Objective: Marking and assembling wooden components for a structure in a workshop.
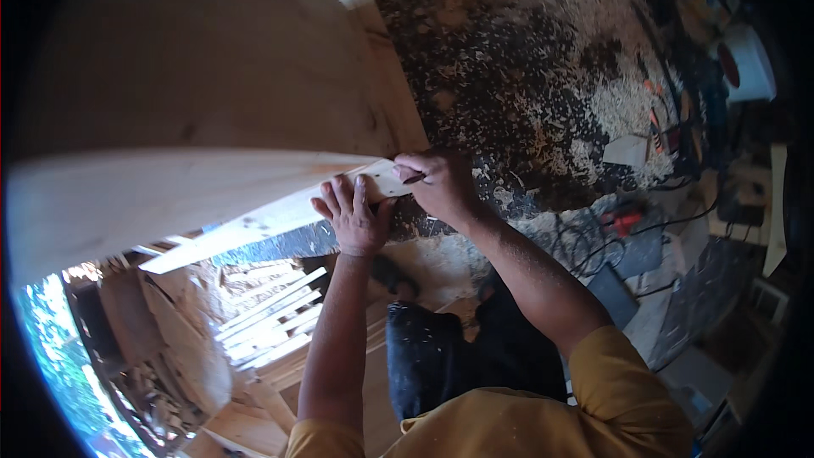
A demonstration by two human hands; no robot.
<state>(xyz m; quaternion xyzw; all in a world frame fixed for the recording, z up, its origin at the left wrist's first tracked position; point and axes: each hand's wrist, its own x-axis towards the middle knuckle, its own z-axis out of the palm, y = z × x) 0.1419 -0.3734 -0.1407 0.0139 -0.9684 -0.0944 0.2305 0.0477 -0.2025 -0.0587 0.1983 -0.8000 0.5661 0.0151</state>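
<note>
My left hand (354, 219) lies with its fingers spread on a narrow pale wooden board (284, 210), pressing near its right end. At that end my right hand (447, 187) is closed in a pinch; a small dark, slim thing shows at the fingers, too little of it to name. The board's end meets the corner of a large wooden panel (246, 59), which fills the upper left. Along the panel's right side runs a wooden strip (392, 72). Several small dark marks dot the board beside my left fingers.
Wood shavings cover the dark work surface (509, 85). At the right lie a red tool (623, 220) with a black cord, a pale offcut (626, 151) and a white bucket (755, 64). Several pale slats (275, 318) are stacked below left.
</note>
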